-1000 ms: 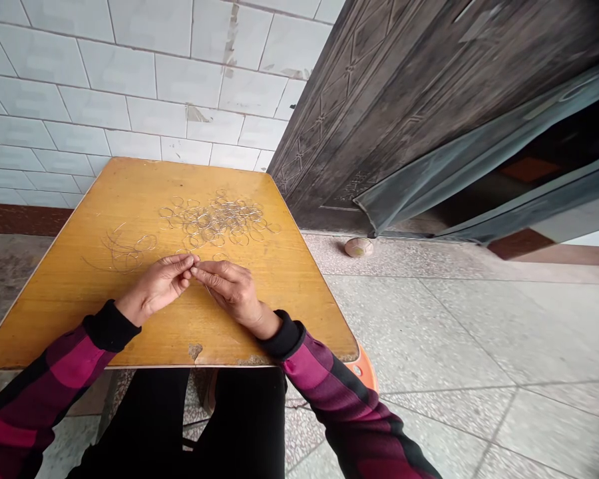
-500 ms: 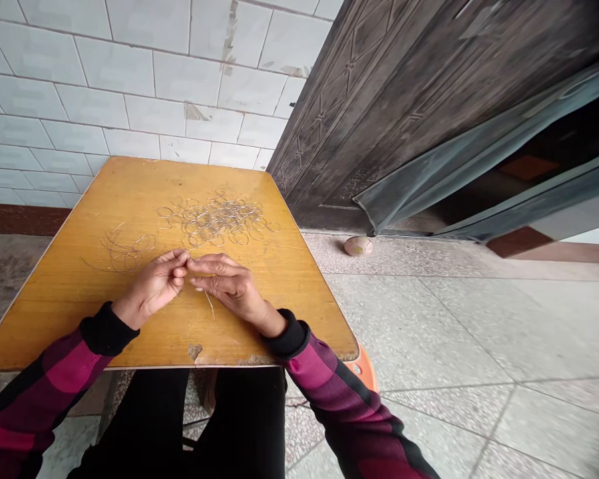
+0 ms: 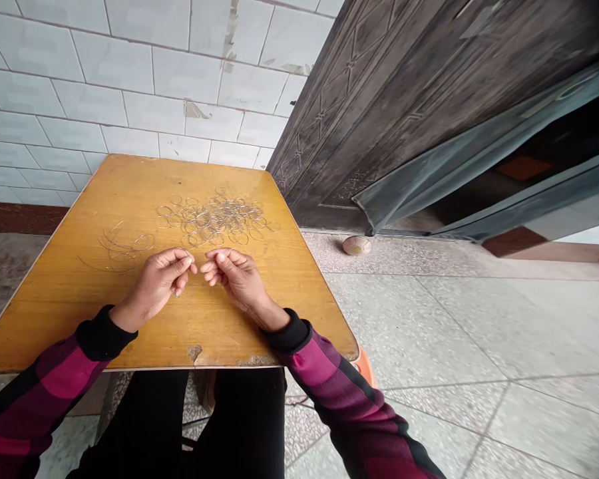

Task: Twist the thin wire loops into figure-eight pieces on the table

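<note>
My left hand [image 3: 167, 276] is closed in a pinch over the near middle of the table, thumb against forefinger. A thin wire shows faintly at its fingertips, and most of it is hidden by the fingers. Just to the right, my right hand [image 3: 237, 274] also pinches thumb to forefinger; whatever lies between those fingertips is too fine to make out. A small gap separates the two hands. Beyond them lies a tangled pile of thin wire loops [image 3: 219, 218]. Loose, longer wires [image 3: 124, 247] spread on the table behind my left hand.
The yellow wooden table [image 3: 144, 179] has a chipped patch at its near edge. A white tiled wall [image 3: 130, 86] stands behind it, a dark carved door [image 3: 359, 106] to the right. A ball [image 3: 357, 245] rests on the floor, and an orange stool [image 3: 364, 366] shows beside the table.
My right hand has turned and its fingers have curled into a pinch, slightly apart from my left hand. The wire end that hung below the right hand no longer shows.
</note>
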Demonstrator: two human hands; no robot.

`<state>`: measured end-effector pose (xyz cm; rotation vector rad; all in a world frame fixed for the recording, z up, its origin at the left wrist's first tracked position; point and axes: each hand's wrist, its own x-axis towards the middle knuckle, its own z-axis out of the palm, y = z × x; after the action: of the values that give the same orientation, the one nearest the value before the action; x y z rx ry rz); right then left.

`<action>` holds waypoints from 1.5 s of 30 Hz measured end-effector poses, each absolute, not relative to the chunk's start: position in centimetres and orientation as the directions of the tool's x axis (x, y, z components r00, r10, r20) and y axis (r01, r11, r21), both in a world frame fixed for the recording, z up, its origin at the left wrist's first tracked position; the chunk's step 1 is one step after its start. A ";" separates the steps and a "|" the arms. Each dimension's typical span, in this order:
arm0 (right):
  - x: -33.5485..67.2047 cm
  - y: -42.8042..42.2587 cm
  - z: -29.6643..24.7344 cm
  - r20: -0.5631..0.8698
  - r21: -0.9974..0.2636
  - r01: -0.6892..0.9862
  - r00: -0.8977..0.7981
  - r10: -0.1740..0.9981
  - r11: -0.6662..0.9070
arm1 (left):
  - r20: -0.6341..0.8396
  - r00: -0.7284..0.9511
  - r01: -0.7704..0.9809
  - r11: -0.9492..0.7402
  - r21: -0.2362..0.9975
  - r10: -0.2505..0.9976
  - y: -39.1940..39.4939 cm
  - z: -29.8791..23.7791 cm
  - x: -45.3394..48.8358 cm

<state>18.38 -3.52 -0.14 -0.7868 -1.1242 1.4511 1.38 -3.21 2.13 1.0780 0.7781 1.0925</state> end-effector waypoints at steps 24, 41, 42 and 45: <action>17.8 -4.8 0.3 0.031 -0.114 0.938 -0.327 0.945 0.328 | 0.136 0.309 0.281 -0.227 0.933 0.941 -2.4 -0.6 1.8; 17.0 -5.7 2.2 -0.126 -0.019 0.937 -0.348 0.929 0.349 | 0.399 0.506 0.591 -0.645 0.484 0.764 -2.9 -0.4 2.0; 17.0 -5.8 2.2 -0.127 -0.022 0.937 -0.349 0.929 0.349 | 0.376 0.516 0.598 -0.638 0.486 0.770 -2.9 -0.3 2.0; 17.0 -5.8 1.9 -0.120 -0.032 0.926 -0.378 0.918 0.377 | 0.285 0.534 0.645 -0.602 0.471 0.796 -2.8 -0.3 1.8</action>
<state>17.01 -5.82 1.94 -1.7944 -2.6735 0.1515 1.84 -2.83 -0.28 2.4670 1.1963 0.6907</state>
